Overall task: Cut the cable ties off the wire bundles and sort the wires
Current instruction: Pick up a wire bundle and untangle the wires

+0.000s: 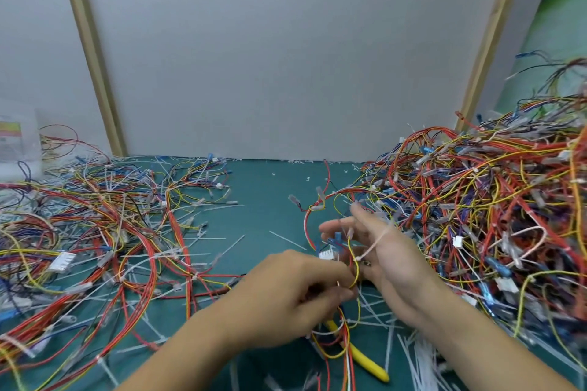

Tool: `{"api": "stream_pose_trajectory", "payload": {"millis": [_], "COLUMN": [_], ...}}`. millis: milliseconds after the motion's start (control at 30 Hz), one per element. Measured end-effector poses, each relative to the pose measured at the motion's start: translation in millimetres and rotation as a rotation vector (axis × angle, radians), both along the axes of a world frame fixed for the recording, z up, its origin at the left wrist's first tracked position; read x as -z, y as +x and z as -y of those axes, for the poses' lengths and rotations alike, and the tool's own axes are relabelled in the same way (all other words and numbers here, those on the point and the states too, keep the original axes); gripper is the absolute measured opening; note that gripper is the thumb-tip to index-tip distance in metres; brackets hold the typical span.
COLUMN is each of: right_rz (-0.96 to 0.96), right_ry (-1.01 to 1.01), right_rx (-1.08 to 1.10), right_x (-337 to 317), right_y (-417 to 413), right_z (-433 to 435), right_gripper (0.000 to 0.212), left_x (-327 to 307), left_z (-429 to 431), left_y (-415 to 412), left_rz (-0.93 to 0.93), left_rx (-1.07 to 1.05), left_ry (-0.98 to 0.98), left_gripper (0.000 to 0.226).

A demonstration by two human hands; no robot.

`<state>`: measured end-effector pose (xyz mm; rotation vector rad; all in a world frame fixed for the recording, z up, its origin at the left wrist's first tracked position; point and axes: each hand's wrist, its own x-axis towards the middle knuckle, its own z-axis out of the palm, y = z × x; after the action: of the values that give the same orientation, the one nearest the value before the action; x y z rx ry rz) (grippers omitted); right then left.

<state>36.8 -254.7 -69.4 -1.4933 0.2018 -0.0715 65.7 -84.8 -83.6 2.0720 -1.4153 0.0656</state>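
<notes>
A small wire bundle [352,267] of yellow, red and white wires with a white connector [327,254] sits between my hands above the green mat. My left hand [295,292] grips its lower part with curled fingers. My right hand [384,254] lies behind the bundle with fingers stretched and spread, touching the wires. A white cable tie [374,243] runs across that hand from the bundle. Yellow-handled cutters [365,359] lie on the mat below my hands, partly covered by wires.
A big heap of tied wire bundles [495,200] fills the right side. Loose wires [104,232] spread over the left. Cut white ties [416,355] litter the green mat [263,200]. A plastic bag [19,143] stands far left, and a grey wall [286,57] closes the back.
</notes>
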Motion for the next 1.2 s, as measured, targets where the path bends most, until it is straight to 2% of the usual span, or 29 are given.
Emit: {"api": "stream_pose_trajectory", "payload": {"millis": [67, 133, 267, 367, 467, 567, 633, 700, 733, 867, 933, 1000, 1067, 1133, 1200], "right_rz": [0.061, 0.169, 0.515, 0.709, 0.727, 0.798, 0.869, 0.899, 0.905, 0.864, 0.793, 0.682, 0.572, 0.504, 0.474], "right_ry": [-0.005, -0.043, -0.154, -0.327, -0.588, -0.955, -1.219, -1.445, -1.517, -1.659, -1.592, -1.369, -1.173, -1.103, -1.045], "right_rx": [0.017, 0.055, 0.060, -0.007, -0.121, -0.141, -0.140, -0.099, -0.073, -0.042, -0.046, -0.055, -0.076, -0.085, -0.077], "right_x": [3.5, 3.6, -9.5, -14.1, -16.3, -18.9, -18.9, -17.6, -16.6, -10.4, -6.6, -4.5, -2.9, 0.3, 2.7], "right_y": [0.0, 1.5, -2.1, -8.7, -15.8, -18.7, -19.0, -20.9, -22.5, -30.7, -33.8, -35.7, -34.8, -33.2, -30.3], "right_z": [2.1, 3.6, 3.8, 1.3, -7.6, -14.0, -15.5, -16.8, -17.4, -16.8, -12.9, -6.4, 0.1, 4.5, 6.4], "right_gripper": [0.029, 0.019, 0.020, 0.016, 0.015, 0.014, 0.017, 0.016, 0.016, 0.021, 0.023, 0.029, 0.031, 0.029, 0.029], "left_x": [-0.1, 0.7, -3.1, -9.7, -17.8, -21.1, -20.9, -20.1, -19.9, -19.4, -13.7, -6.7, -5.5, -9.2, -11.9], "left_z": [-0.5, 0.0, 4.8, 7.2, 3.7, 0.1, 0.3, 0.1, -0.9, -5.6, -6.4, -7.7, -10.1, -12.1, -12.2], "left_y": [0.0, -1.6, -1.1, 5.0, 8.7, 8.3, 7.4, 9.5, 10.7, 13.3, 16.0, 18.7, 20.3, 20.7, 21.1], "left_rz": [0.032, -0.001, -0.525, -0.836, -1.043, -1.141, -1.076, -0.963, -0.917, -0.810, -0.588, -0.272, -0.044, 0.083, 0.044], "left_rx": [-0.001, -0.012, -0.151, -0.211, -0.134, -0.074, -0.132, -0.226, -0.251, -0.312, -0.449, -0.612, -0.709, -0.720, -0.692], "left_ry": [0.014, 0.011, -0.343, -0.583, -0.752, -0.770, -0.701, -0.653, -0.635, -0.591, -0.521, -0.443, -0.475, -0.550, -0.608], "left_gripper": [0.017, 0.022, 0.045, 0.051, 0.050, 0.047, 0.045, 0.056, 0.056, 0.033, 0.030, 0.027, 0.020, 0.015, 0.018]}}
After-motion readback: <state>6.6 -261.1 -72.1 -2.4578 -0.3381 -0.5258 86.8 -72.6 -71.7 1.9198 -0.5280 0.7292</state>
